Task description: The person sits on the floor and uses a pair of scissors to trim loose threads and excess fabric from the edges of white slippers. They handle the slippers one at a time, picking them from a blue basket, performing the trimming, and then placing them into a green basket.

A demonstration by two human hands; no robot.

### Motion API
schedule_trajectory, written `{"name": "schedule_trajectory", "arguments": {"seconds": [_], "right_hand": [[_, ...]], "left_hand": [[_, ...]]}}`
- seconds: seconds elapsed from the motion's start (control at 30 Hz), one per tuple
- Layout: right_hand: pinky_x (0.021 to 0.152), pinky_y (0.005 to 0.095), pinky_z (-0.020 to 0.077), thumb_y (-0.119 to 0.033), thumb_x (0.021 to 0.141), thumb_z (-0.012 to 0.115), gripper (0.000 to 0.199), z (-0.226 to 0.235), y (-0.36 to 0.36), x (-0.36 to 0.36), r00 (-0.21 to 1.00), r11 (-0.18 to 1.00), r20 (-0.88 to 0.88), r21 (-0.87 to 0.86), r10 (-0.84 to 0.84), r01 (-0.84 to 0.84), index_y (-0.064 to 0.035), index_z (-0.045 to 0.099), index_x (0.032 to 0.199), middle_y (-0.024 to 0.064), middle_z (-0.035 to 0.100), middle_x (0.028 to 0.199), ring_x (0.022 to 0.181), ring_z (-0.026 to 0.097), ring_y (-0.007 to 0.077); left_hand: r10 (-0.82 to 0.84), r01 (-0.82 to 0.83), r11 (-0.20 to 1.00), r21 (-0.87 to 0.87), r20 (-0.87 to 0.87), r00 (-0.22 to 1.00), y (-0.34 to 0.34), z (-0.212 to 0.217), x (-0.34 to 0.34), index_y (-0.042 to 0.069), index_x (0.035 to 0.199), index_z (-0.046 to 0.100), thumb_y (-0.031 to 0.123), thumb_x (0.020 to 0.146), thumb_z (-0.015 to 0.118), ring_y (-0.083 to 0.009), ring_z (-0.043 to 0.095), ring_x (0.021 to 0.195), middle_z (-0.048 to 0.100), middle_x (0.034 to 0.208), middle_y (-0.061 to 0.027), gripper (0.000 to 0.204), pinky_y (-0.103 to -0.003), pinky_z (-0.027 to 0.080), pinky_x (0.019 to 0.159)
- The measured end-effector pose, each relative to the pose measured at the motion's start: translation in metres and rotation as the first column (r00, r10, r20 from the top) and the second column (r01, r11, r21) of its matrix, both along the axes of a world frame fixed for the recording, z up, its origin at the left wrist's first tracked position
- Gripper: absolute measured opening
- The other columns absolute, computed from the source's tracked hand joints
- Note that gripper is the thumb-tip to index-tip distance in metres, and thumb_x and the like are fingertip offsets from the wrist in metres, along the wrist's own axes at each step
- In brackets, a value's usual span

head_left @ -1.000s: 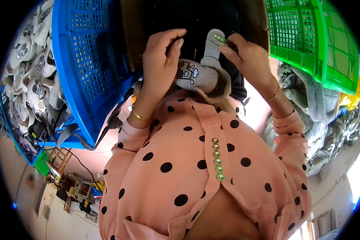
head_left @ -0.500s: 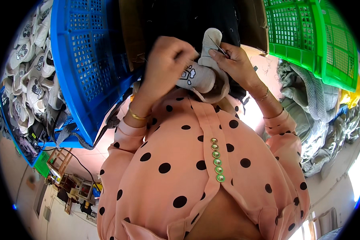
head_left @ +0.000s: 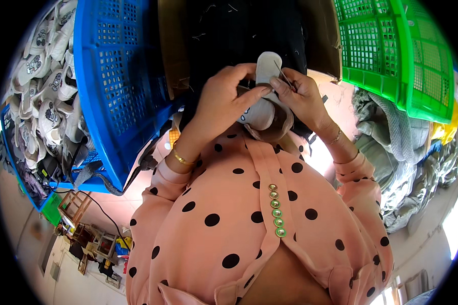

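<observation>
A light beige fabric shoe [head_left: 262, 118] with a dark printed picture lies low between my hands, near my shirt front. Its rounded flap [head_left: 267, 65] stands up between them. My left hand [head_left: 228, 95] is closed with thumb and fingers pinching the flap's left side. On the opposite side, my right hand [head_left: 299, 94] is closed around a thin, pointed metal tool [head_left: 284, 75], its thumb pressing near the flap's base. The tool's handle is hidden in the palm, so its exact kind does not show. My left fingers partly cover the shoe's print.
At the left stands a blue plastic crate [head_left: 104, 96], beside a heap of printed beige shoes [head_left: 48, 109]. A green crate [head_left: 371, 46] is at the right, above grey fabric and plastic-wrapped bundles [head_left: 399, 168]. Cardboard [head_left: 323, 38] flanks my dark-clothed lap [head_left: 244, 35].
My left hand, blurred and raised beside the shoe before, has come to the flap and now pinches it. The flap sits slightly lower in view. My right hand keeps the thin tool.
</observation>
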State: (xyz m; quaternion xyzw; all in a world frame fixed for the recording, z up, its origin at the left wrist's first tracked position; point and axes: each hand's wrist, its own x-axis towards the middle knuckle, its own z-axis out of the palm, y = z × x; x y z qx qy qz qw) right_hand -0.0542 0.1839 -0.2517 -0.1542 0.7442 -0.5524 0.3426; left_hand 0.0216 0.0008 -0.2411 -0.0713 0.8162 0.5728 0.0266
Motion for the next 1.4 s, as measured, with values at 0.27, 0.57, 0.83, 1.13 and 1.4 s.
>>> {"name": "schedule_trajectory", "arguments": {"seconds": [0.27,0.57,0.83,1.13,1.4], "right_hand": [[0.052,0.0352,0.0503,-0.017,0.076,0.076,0.026,0.029,-0.015,-0.024,0.561,0.992,-0.826,0.109,0.056,0.061,-0.0062,0.058,0.092,0.0087,0.064,0.068,0.058,0.064,0.0265],[0.051,0.0318,0.05,-0.022,0.075,0.08,0.03,0.087,-0.032,-0.046,0.536,0.998,-0.844,0.054,0.025,0.039,-0.0095,0.062,0.096,0.0042,0.064,0.065,0.053,0.064,0.0216],[0.059,0.0241,0.0492,-0.025,0.081,0.079,0.033,0.108,-0.026,-0.04,0.786,0.997,-0.614,-0.077,-0.073,0.033,-0.0043,0.062,0.1,0.0029,0.061,0.075,0.061,0.057,0.0102],[0.056,0.0294,0.0492,-0.018,0.09,0.067,0.02,0.093,-0.022,-0.079,0.656,0.957,-0.716,-0.059,-0.239,0.284,0.0,0.063,0.097,0.0101,0.065,0.075,0.059,0.06,0.0171],[0.052,0.0198,0.0468,-0.022,0.068,0.087,0.048,0.116,-0.048,-0.028,0.691,0.99,-0.715,-0.138,-0.103,0.005,-0.0035,0.056,0.1,0.0006,0.056,0.067,0.057,0.054,0.0048]], "left_hand": [[0.079,-0.092,0.974,0.209,0.068,0.995,0.001,0.026,-0.009,0.0,0.1,0.068,0.012,0.088,0.07,-0.0108,0.067,0.07,0.071,0.082,-0.0096,0.017,-0.022,0.051,0.062],[0.185,-0.146,0.935,0.324,-0.092,0.979,-0.008,0.07,-0.014,-0.002,0.098,0.07,0.006,0.086,0.071,-0.0062,0.064,0.067,0.071,0.078,-0.0055,0.014,-0.018,0.049,0.058],[0.214,-0.166,0.906,0.39,-0.083,0.973,-0.02,0.082,-0.017,-0.005,0.104,0.068,0.002,0.089,0.068,-0.0067,0.065,0.07,0.07,0.084,-0.0072,0.016,-0.017,0.05,0.06],[0.359,-0.293,0.867,0.404,-0.097,0.928,-0.022,0.084,-0.019,-0.006,0.1,0.069,0.003,0.086,0.071,-0.007,0.065,0.068,0.071,0.083,-0.0082,0.017,-0.019,0.05,0.057],[0.049,-0.371,0.863,-0.342,-0.675,0.736,0.004,0.08,-0.024,0.006,0.082,0.07,0.002,0.073,0.075,-0.0274,0.066,0.075,0.068,0.08,-0.0081,0.011,-0.032,0.054,0.066]]}}
